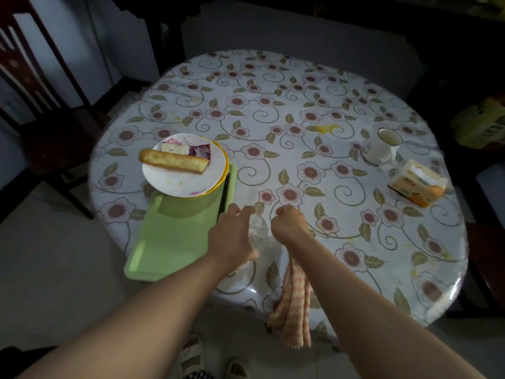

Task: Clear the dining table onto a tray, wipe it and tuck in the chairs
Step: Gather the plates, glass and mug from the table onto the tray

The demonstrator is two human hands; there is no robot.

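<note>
Tray (175,242) is lying at the table's (300,86) near left edge, overhanging it, carrying a plate (185,181) with bread at its far end. Left hand (232,236) is hovering beside the tray, fingers loosely extended, holding nothing. Right hand (289,220) is gripping a cloth (295,310) that is hanging over the near edge. Cup (381,146) and tissue pack (415,184) are sitting near the right edge.

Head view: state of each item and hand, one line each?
Green tray: on table, overhanging near edge.
White plate: on yellow bowl, holds bread and cake.
Chopsticks: on tray.
Mug: upright, on table.
Tissue pack: on table, opened.
Checked cloth: draped over table edge.
Left hand: empty, relaxed.
Right hand: fingers curled.
</note>
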